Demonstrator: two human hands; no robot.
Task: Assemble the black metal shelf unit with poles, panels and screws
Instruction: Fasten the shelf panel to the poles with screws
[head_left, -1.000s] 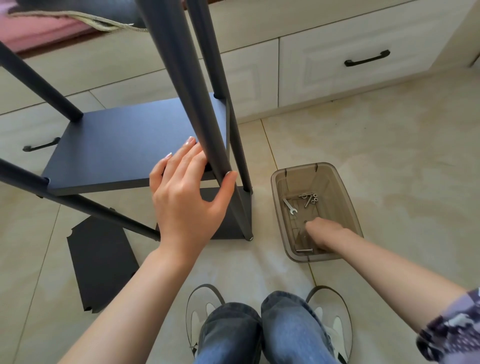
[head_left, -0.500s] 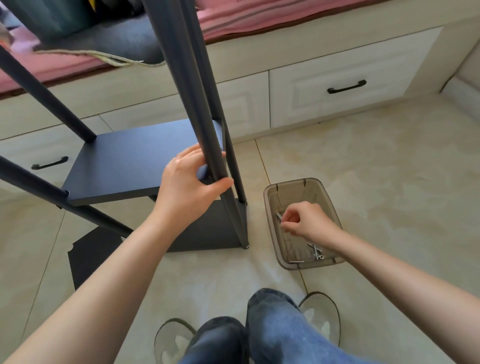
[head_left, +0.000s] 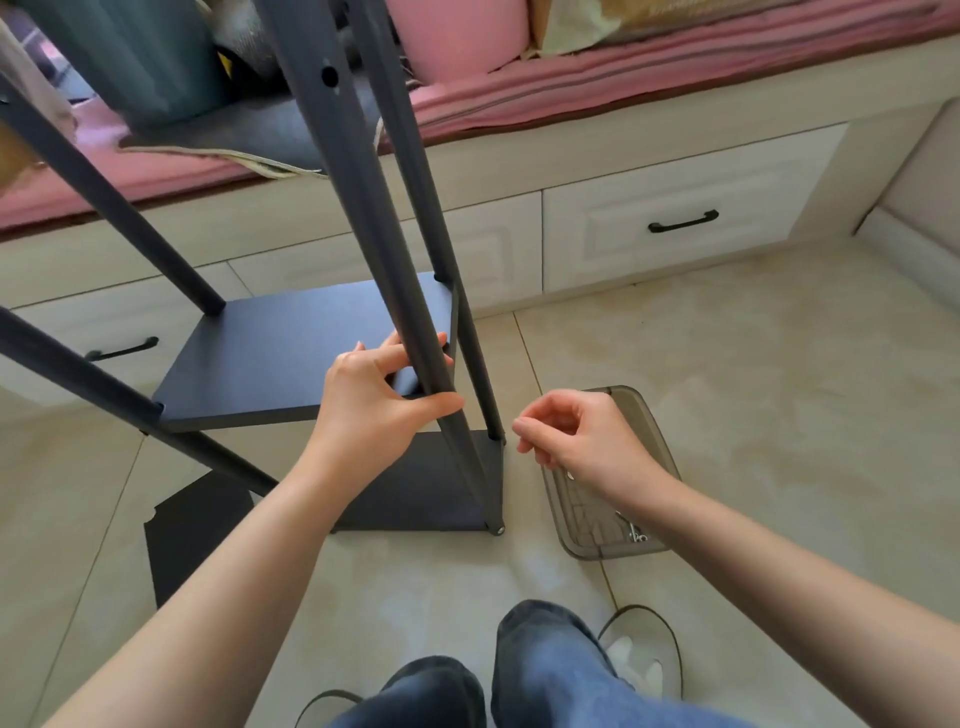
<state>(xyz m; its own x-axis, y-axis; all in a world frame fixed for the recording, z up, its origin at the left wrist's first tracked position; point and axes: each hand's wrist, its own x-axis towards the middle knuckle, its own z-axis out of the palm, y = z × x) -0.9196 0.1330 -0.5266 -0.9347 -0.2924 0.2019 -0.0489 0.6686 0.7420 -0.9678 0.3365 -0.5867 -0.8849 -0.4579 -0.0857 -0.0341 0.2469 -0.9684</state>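
Observation:
The black shelf unit stands on the tiled floor, with a bottom panel (head_left: 415, 493) and a middle panel (head_left: 291, 353) between its slanting poles. My left hand (head_left: 369, 410) grips the near right pole (head_left: 384, 249) at the middle panel's front right corner, thumb in front and fingers behind. My right hand (head_left: 582, 441) hovers just right of the frame, above the brown plastic tray (head_left: 602, 551). Its fingertips are pinched together, and a small silver screw (head_left: 570, 474) shows at its underside. A few screws (head_left: 635, 532) lie in the tray.
A loose black panel (head_left: 192, 530) lies flat on the floor at the left. White drawers (head_left: 680, 223) under a pink cushioned bench run along the back. My knees and a shoe (head_left: 639, 649) are at the bottom edge. Bare tile lies to the right.
My right hand has come up out of the tray and moved left toward the frame with its fingers pinched. My left hand has closed round the pole. The view has tilted up.

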